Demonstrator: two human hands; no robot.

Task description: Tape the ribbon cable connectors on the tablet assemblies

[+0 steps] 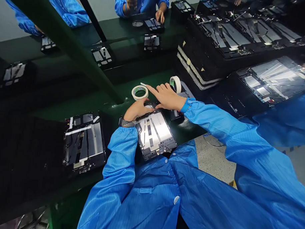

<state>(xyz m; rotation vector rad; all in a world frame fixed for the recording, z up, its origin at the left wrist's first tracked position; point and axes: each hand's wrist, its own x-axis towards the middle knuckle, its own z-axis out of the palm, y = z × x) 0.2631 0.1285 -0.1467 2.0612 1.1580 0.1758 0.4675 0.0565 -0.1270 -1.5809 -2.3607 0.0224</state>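
An opened tablet (157, 128) with silvery panels and dark ribbon cables lies tilted at the table's front edge, close to my body. My left hand (137, 109) is closed around its far edge, the thumb lying over the top. My right hand (169, 97) reaches across from the right, index finger stretched out and the other fingers loosely bent. At that fingertip is a short white strip of tape (143, 84), just above a roll of masking tape (133, 93). The right thumb comes down near the tablet's far edge. A second tape roll (178, 84) stands behind the right hand.
Another opened tablet (96, 139) with white tape strips lies left. A green post (94, 70) slants across the table. Black foam trays (201, 67) with tablets are stacked at right. A tablet (273, 80) lies near another person's hand. Co-workers (141, 4) sit opposite.
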